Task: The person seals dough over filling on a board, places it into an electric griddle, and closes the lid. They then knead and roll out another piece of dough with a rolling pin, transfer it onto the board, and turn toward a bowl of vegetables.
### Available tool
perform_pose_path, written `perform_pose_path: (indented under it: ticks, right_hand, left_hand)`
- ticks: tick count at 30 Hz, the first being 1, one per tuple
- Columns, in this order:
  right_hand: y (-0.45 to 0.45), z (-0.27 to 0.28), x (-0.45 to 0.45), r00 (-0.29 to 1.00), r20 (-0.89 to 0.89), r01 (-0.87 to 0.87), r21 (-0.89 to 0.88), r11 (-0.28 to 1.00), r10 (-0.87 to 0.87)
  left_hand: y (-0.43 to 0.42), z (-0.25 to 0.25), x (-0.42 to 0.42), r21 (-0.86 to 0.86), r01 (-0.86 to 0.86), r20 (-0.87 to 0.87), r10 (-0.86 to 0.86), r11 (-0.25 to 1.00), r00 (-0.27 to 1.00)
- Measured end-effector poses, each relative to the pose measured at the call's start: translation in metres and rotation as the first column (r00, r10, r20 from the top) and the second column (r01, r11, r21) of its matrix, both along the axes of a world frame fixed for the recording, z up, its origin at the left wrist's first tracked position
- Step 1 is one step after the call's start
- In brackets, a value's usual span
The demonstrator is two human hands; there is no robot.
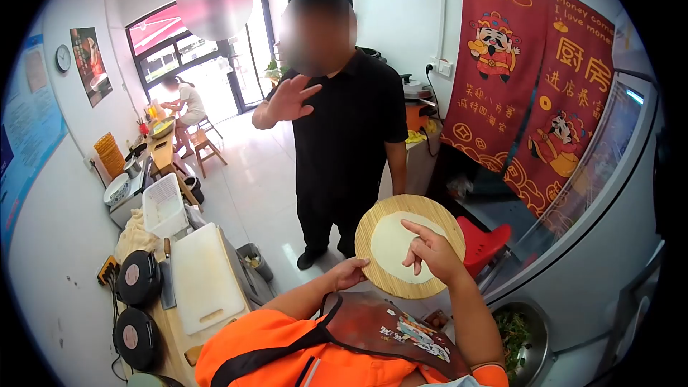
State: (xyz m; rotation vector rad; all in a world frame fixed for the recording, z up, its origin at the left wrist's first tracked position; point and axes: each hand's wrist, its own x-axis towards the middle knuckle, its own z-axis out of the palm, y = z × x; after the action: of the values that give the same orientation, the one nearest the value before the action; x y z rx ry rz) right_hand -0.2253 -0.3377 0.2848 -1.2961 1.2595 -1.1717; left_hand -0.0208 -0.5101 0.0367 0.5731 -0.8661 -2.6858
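My left hand [349,273] grips the left edge of a round wooden board [367,233], its fingers going underneath and the thumb near the rim. On the board lies a thin, round, pale sheet of dough [390,242]. My right hand [430,251] is over the dough with the index finger stretched out toward the upper left and the other fingers loosely bent apart. It holds nothing; whether it touches the dough I cannot tell.
A person in black [344,122] stands facing me, one hand raised. At left are a white cutting board [204,279], a knife [168,283] and two round black appliances [138,340]. A metal bowl of greens [541,337] and a red stool [484,240] are at right.
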Motion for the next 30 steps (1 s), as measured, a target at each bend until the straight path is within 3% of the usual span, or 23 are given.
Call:
perform_pose_path:
  ticks: [12, 17, 19, 21, 23, 24, 26, 28, 30]
  right_hand:
    - [0.090, -0.032, -0.035, 0.918, 0.045, 0.395, -0.070, 0.916, -0.393]
    - [0.155, -0.062, -0.050, 0.705, 0.114, 0.709, -0.082, 0.701, -0.700]
    - [0.195, -0.072, -0.046, 0.621, 0.106, 0.784, -0.074, 0.616, -0.777]
    - [0.244, -0.089, -0.032, 0.496, 0.119, 0.864, 0.027, 0.502, -0.860]
    - [0.290, -0.097, -0.009, 0.353, 0.127, 0.916, 0.154, 0.370, -0.927]
    - [0.309, -0.098, 0.004, 0.236, 0.148, 0.948, 0.180, 0.261, -0.960]
    - [0.358, -0.121, 0.031, -0.041, 0.116, 0.988, 0.155, -0.023, -0.992]
    - [0.397, -0.140, 0.060, -0.423, -0.045, 0.879, 0.224, -0.422, -0.905]
    - [0.426, -0.183, 0.085, -0.544, -0.289, 0.757, 0.238, -0.609, -0.788]
  left_hand:
    - [0.009, -0.015, -0.035, 0.017, 0.090, -0.002, -0.090, 0.996, 0.996]
    - [0.019, -0.004, -0.056, 0.022, 0.133, 0.036, -0.134, 0.991, 0.990]
    - [0.018, -0.013, -0.065, 0.027, 0.168, -0.037, -0.167, 0.985, 0.985]
    - [0.016, -0.013, -0.075, 0.025, 0.189, -0.041, -0.188, 0.982, 0.981]
    - [0.005, -0.025, -0.081, 0.030, 0.218, 0.068, -0.219, 0.976, 0.973]
    - [0.005, -0.016, -0.086, 0.006, 0.272, 0.002, -0.272, 0.962, 0.962]
    - [-0.010, -0.024, -0.095, 0.022, 0.389, 0.021, -0.389, 0.921, 0.921]
    - [-0.023, -0.029, -0.106, 0.092, 0.440, 0.081, -0.447, 0.893, 0.891]
    - [-0.024, -0.028, -0.123, 0.010, 0.527, 0.088, -0.526, 0.850, 0.846]
